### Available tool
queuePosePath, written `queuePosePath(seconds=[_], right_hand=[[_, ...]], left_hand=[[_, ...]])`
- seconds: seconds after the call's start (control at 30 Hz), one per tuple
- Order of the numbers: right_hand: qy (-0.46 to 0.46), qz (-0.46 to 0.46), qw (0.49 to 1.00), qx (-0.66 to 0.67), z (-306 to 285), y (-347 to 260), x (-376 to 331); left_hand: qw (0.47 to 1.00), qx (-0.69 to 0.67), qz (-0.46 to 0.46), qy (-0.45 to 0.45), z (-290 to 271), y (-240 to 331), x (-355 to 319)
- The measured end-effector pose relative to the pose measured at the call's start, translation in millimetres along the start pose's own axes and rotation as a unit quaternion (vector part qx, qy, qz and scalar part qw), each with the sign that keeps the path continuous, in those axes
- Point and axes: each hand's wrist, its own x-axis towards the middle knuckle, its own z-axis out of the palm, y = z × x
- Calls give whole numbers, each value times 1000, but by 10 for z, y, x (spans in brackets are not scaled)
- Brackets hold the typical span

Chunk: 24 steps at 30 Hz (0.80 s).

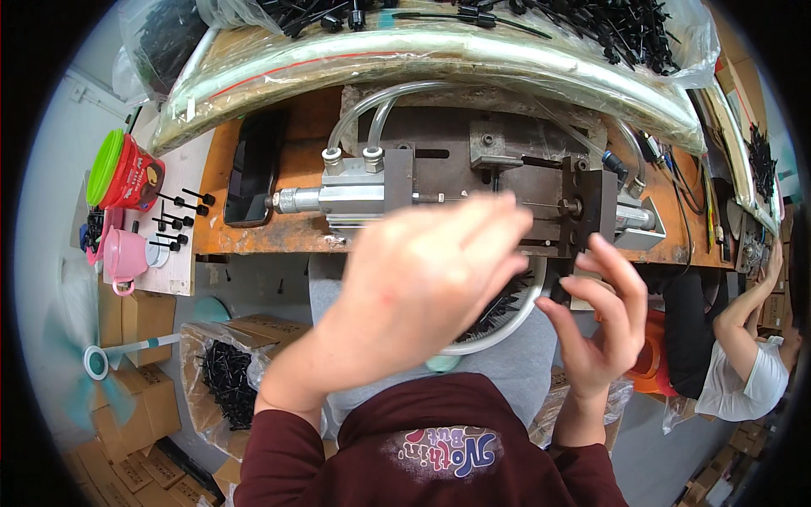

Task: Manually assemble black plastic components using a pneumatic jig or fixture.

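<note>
A metal bench fixture with a pneumatic cylinder (359, 194) and a dark upright block (598, 211) lies across the work table. Over its front edge, my left hand (431, 262) is stretched out to the right, smeared by motion, with no held thing visible. My right hand (604, 321) is curled in front of the dark block. A small black part (558, 291) shows between its thumb and a fingertip. Below the hands, a white-rimmed bowl (539, 291) with black stemmed parts rests on my lap, partly hidden by my left hand.
Black stemmed parts (608, 29) are heaped on a plastic-covered shelf above. At left are a phone (253, 173), a red tub (135, 173) and a pink cup (124, 253). A bag-lined box (228, 380) and a fan (97, 362) stand lower left; another person (743, 372) sits at right.
</note>
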Motion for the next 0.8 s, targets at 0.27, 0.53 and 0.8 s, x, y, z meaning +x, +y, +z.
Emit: queuePosePath(seconds=[0.27,0.53,0.8], right_hand=[[-161,-81,980,-80,340,12,162],[-201,-91,964,-149,352,-28,270],[-154,-88,983,-41,233,62,637]], left_hand=[[989,63,-84,108,-333,-629,1188],[986,131,-50,91,-142,-839,1297],[983,66,69,160,-269,-451,784]])
